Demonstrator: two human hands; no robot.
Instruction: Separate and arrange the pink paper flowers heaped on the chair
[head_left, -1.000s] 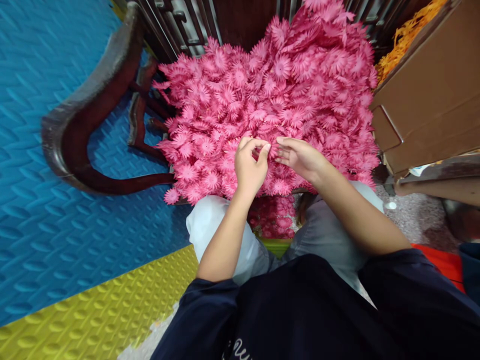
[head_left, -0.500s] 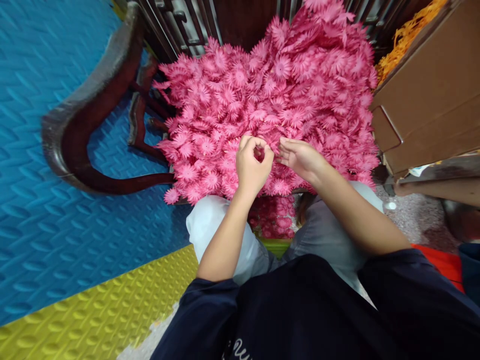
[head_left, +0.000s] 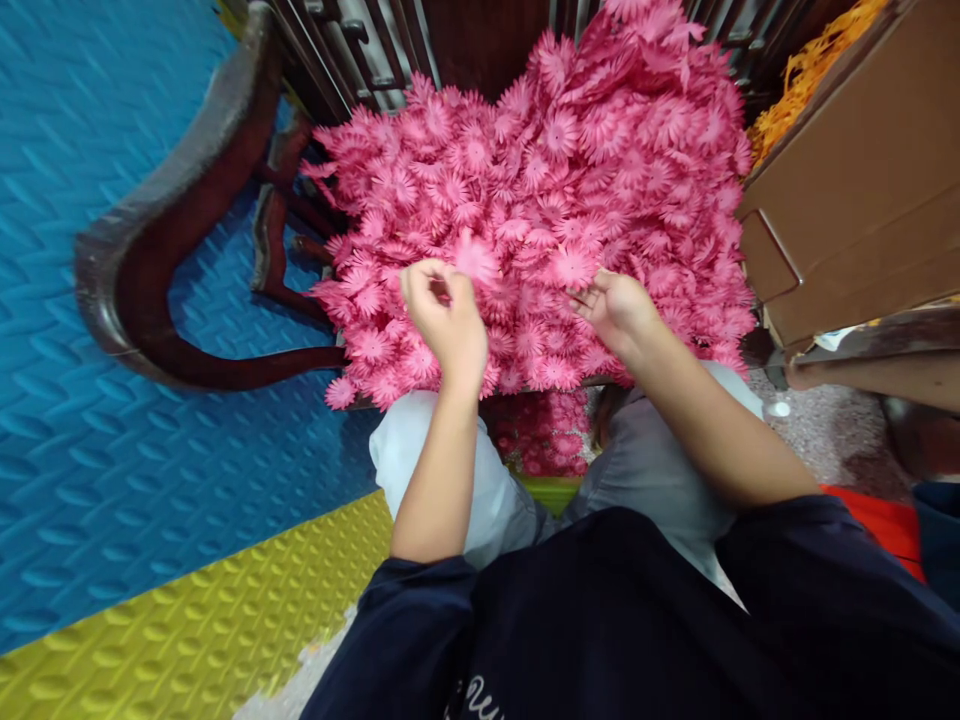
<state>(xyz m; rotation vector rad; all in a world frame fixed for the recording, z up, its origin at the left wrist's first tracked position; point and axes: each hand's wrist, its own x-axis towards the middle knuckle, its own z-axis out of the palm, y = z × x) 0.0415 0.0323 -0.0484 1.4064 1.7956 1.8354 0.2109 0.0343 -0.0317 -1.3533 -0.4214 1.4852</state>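
Note:
A thick pile of pink artificial flowers [head_left: 517, 190] covers the wooden seat before my knees. My left hand [head_left: 448, 318] is closed in a pinch above the pile's front left part. At its fingertips a pale pink flower [head_left: 476, 260] shows blurred by motion. To the right, my right hand [head_left: 619, 312] has its palm turned up and its fingers bent. Another pink flower [head_left: 573, 267] is at its thumb and fingertips, seemingly pinched there. The hands are apart, with flowers of the pile between them.
A dark carved armrest [head_left: 127, 250] curves out on the left over blue matting [head_left: 67, 480] and yellow matting [head_left: 225, 590]. At right stands a cardboard box [head_left: 862, 180], with orange material [head_left: 810, 75] behind it. Another person's limb [head_left: 877, 383] shows below the box.
My left hand has moved left, away from my right hand, with a flower at its fingertips. My right hand has shifted slightly right, and a flower now shows at its fingertips.

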